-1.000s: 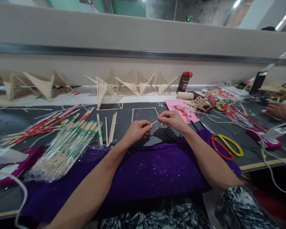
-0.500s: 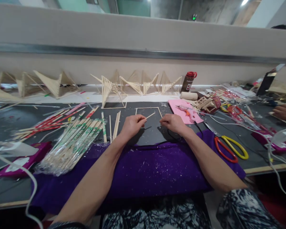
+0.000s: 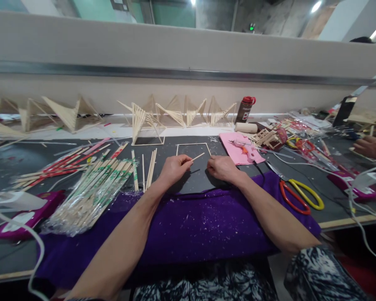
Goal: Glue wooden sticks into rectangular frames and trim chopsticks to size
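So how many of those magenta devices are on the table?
2: the left magenta device beside the bagged sticks, and the right magenta device beyond the red-and-yellow scissors. More could be hidden.

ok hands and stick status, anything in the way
Left hand pinching thin stick. Right hand at frame, grip unclear. Glue gun off right, not between hands.

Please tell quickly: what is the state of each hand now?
Left hand: closed, holding a thin stick.
Right hand: fingers curled near stick frame; grip cannot be told.
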`<control>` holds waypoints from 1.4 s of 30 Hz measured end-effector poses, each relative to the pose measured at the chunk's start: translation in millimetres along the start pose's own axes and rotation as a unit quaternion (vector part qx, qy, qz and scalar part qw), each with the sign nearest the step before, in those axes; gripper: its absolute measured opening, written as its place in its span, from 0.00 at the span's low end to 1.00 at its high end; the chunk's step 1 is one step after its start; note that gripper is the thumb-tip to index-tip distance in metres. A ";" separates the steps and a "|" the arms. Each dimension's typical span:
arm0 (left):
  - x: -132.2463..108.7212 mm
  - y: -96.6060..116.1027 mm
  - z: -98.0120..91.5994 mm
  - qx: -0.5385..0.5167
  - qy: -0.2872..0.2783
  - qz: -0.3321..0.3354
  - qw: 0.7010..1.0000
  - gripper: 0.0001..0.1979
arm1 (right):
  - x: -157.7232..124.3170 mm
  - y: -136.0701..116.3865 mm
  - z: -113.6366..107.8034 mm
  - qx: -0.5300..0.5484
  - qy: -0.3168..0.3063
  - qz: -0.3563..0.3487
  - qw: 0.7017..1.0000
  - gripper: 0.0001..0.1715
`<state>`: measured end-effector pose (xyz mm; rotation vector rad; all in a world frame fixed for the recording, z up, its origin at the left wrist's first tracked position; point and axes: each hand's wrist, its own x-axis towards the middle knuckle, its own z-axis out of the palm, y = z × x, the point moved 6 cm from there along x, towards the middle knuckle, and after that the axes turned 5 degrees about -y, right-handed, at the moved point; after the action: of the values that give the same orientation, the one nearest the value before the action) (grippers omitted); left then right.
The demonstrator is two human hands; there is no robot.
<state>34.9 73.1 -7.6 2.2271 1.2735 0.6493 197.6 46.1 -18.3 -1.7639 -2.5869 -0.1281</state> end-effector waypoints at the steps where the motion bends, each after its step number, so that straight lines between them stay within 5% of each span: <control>1: -0.2 0.5 -0.2 -0.002 -0.001 0.000 1.000 0.13 | -0.7 4.8 -3.8 0.006 0.022 0.014 1.000 0.12; 7: -1.8 4.4 0.2 0.004 -0.007 -0.005 1.000 0.12 | -6.6 64.8 -3.8 0.017 0.075 0.202 0.976 0.18; 10: -2.2 6.4 4.4 0.017 -0.025 0.003 1.000 0.12 | -8.3 83.7 2.0 0.035 0.099 0.241 0.965 0.17; 13: -1.9 6.1 8.1 0.029 -0.033 0.012 0.999 0.12 | -7.0 79.2 -2.5 0.135 0.156 0.183 0.961 0.15; 17: -2.4 7.0 11.1 0.032 -0.030 0.027 0.999 0.12 | -1.5 40.7 -10.0 0.311 0.152 0.008 0.938 0.14; 21: -3.8 11.3 12.5 0.030 -0.043 0.048 0.997 0.11 | -0.5 8.7 -11.2 0.307 0.122 -0.104 0.938 0.13; 25: -3.5 8.8 3.8 0.007 -0.056 0.048 0.997 0.11 | -3.0 19.4 -12.2 0.291 0.120 -0.106 0.943 0.11; 35: -0.5 -27.7 -23.2 -0.222 0.020 -0.078 0.972 0.14 | -6.3 46.8 -11.7 0.268 0.139 -0.032 0.953 0.12; 42: -4.2 -34.9 -19.8 -0.148 0.069 -0.098 0.982 0.15 | -3.0 43.0 0.8 0.286 0.104 -0.056 0.951 0.09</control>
<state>-1.6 88.4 -14.8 1.8169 1.3449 0.8670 238.7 58.9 -16.6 -1.3175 -2.2565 0.3767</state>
